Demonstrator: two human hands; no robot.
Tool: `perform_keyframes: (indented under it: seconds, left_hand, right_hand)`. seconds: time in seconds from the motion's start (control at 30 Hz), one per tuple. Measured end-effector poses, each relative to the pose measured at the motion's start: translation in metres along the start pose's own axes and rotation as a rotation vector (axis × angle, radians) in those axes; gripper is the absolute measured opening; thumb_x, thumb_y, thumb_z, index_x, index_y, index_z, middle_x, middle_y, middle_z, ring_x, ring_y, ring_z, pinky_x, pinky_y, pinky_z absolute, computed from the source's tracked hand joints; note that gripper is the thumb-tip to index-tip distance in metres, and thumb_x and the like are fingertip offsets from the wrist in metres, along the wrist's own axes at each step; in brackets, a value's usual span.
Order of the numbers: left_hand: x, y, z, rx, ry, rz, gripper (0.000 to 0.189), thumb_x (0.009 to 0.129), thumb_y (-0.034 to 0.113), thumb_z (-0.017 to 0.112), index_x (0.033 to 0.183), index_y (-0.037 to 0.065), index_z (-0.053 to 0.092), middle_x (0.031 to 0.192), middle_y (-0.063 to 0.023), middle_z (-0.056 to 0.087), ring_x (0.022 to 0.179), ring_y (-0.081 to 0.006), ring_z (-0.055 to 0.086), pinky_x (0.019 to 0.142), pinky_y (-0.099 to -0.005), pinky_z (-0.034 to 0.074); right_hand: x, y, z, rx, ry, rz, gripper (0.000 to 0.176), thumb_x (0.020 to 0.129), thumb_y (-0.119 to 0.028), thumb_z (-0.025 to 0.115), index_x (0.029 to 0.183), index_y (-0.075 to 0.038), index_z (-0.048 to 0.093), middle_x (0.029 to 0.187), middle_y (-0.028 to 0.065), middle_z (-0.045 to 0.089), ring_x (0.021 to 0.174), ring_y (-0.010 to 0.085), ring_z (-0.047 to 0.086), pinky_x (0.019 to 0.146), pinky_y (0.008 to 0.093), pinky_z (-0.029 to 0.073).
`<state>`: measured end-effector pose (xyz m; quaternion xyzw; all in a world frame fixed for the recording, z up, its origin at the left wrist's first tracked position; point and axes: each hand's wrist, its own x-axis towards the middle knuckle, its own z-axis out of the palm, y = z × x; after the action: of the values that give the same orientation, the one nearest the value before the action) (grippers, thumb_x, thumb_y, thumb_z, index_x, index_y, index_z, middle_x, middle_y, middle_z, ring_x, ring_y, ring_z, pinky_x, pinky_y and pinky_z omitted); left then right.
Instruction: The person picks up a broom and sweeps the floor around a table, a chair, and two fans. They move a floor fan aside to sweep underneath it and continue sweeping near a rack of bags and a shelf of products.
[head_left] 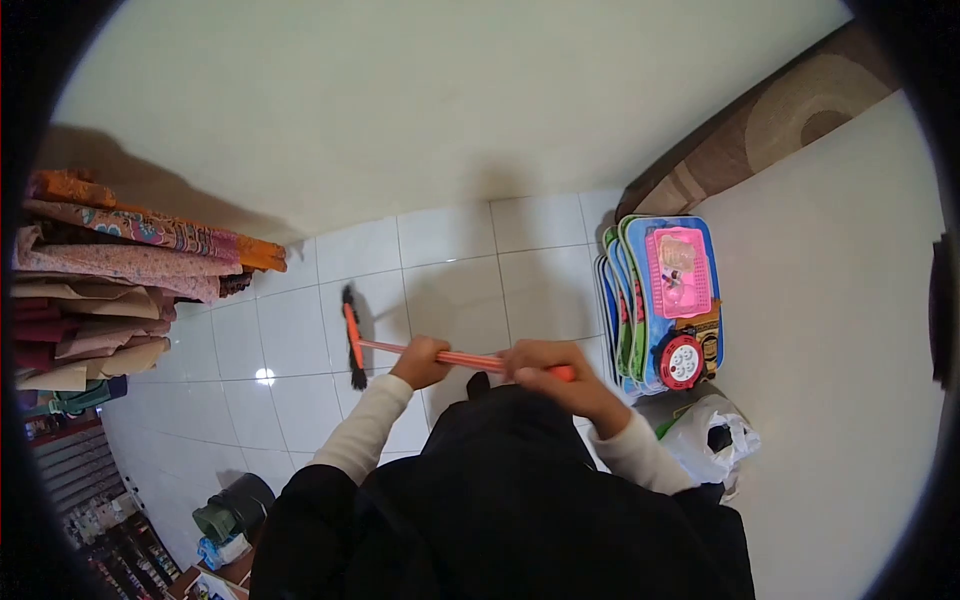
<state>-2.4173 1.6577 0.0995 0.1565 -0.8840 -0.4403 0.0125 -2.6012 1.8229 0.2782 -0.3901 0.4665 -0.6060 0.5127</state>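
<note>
I hold a broom with an orange handle (470,359) in both hands, the stick lying almost level across my front. My left hand (422,361) grips the handle nearer the head. My right hand (553,371) grips the upper end. The broom's orange head with dark bristles (352,339) rests on the white tiled floor (450,265) to my left front. My cream sleeves and dark clothing fill the lower middle of the view.
A stack of folded fabrics (95,275) stands at the left. Flat toy sets in blue and green packaging (665,300) lean against the right wall, with a white plastic bag (710,435) below them. A dark bin (235,505) sits at lower left.
</note>
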Motion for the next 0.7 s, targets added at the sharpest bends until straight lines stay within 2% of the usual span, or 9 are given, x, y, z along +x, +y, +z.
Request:
perform_keyframes:
  seconds: [0.07,0.13,0.2,0.33,0.4,0.5,0.57,0.63,0.7]
  left_hand:
    - [0.04,0.055,-0.006,-0.065,-0.04,0.111,0.027,0.07,0.022,0.067,0.057,0.004,0.052,0.057,-0.0165,0.053,0.057,-0.0379,0.052,0.052,-0.0425,0.04]
    - [0.08,0.113,-0.009,-0.12,-0.11,0.221,0.026,0.069,0.022,0.067,0.058,0.004,0.052,0.057,-0.0164,0.053,0.057,-0.0376,0.052,0.052,-0.0427,0.04]
    - [0.121,0.157,-0.001,-0.16,-0.185,0.289,0.026,0.07,0.023,0.066,0.058,0.004,0.053,0.057,-0.0164,0.053,0.056,-0.0373,0.052,0.052,-0.043,0.039]
    - [0.204,0.205,0.029,-0.153,-0.27,0.381,0.025,0.072,0.024,0.064,0.058,0.005,0.056,0.06,-0.0162,0.056,0.058,-0.0364,0.054,0.054,-0.0429,0.041]
    - [0.242,0.218,0.043,-0.171,-0.301,0.366,0.021,0.071,0.023,0.063,0.06,0.005,0.06,0.064,-0.0154,0.059,0.063,-0.0356,0.057,0.059,-0.0436,0.045]
    - [0.303,0.216,0.069,-0.369,-0.225,0.483,0.025,0.073,0.021,0.062,0.057,0.004,0.055,0.058,-0.0165,0.054,0.056,-0.0372,0.051,0.052,-0.043,0.039]
    - [0.349,0.202,0.088,-0.292,-0.278,0.454,0.021,0.075,0.021,0.062,0.062,0.005,0.057,0.062,-0.0166,0.056,0.058,-0.0363,0.052,0.054,-0.0418,0.041]
    - [0.395,0.18,0.107,-0.247,-0.283,0.436,0.02,0.075,0.023,0.061,0.065,0.006,0.059,0.065,-0.0154,0.059,0.062,-0.0352,0.055,0.058,-0.0412,0.043]
    - [0.436,0.157,0.124,-0.234,-0.243,0.431,0.022,0.074,0.027,0.06,0.067,0.007,0.061,0.068,-0.0127,0.062,0.068,-0.0341,0.059,0.064,-0.0413,0.046]
  right_hand:
    - [-0.011,-0.051,-0.02,-0.052,0.123,-0.109,0.012,0.084,-0.005,0.053,0.077,0.004,0.057,0.072,0.01,0.057,0.068,0.018,0.054,0.07,0.0348,0.044]
    - [-0.03,-0.111,-0.028,-0.133,0.346,-0.04,0.015,0.082,-0.007,0.056,0.07,0.003,0.054,0.067,0.011,0.056,0.06,0.0191,0.053,0.059,0.0341,0.044]
    - [-0.035,-0.136,-0.039,-0.105,0.429,-0.356,0.024,0.081,-0.013,0.059,0.063,-0.001,0.048,0.063,0.0099,0.053,0.054,0.0187,0.049,0.055,0.0327,0.042]
    - [-0.03,-0.173,-0.074,-0.217,0.53,-0.452,0.032,0.083,-0.019,0.059,0.06,-0.004,0.043,0.059,0.0076,0.049,0.052,0.018,0.046,0.055,0.0328,0.042]
    - [-0.023,-0.179,-0.101,-0.329,0.534,-0.467,0.032,0.084,-0.02,0.058,0.061,-0.005,0.043,0.058,0.007,0.048,0.053,0.0176,0.045,0.056,0.0329,0.042]
    - [-0.004,-0.178,-0.152,-0.44,0.578,-0.404,0.028,0.084,-0.016,0.059,0.063,-0.002,0.046,0.06,0.0072,0.048,0.055,0.0174,0.046,0.057,0.0309,0.041]
    - [0.013,-0.171,-0.191,-0.564,0.62,-0.301,0.02,0.083,-0.009,0.058,0.068,0.001,0.049,0.063,0.0069,0.049,0.056,0.0161,0.046,0.056,0.0285,0.039]
    - [0.032,-0.161,-0.224,-0.597,0.645,-0.091,0.018,0.084,-0.006,0.056,0.069,0.001,0.05,0.064,0.005,0.049,0.057,0.0147,0.046,0.054,0.0278,0.037]
    - [0.055,-0.139,-0.26,-0.676,0.572,-0.14,0.015,0.083,-0.006,0.056,0.071,0.001,0.052,0.064,0.0039,0.049,0.057,0.0141,0.046,0.053,0.0274,0.036]
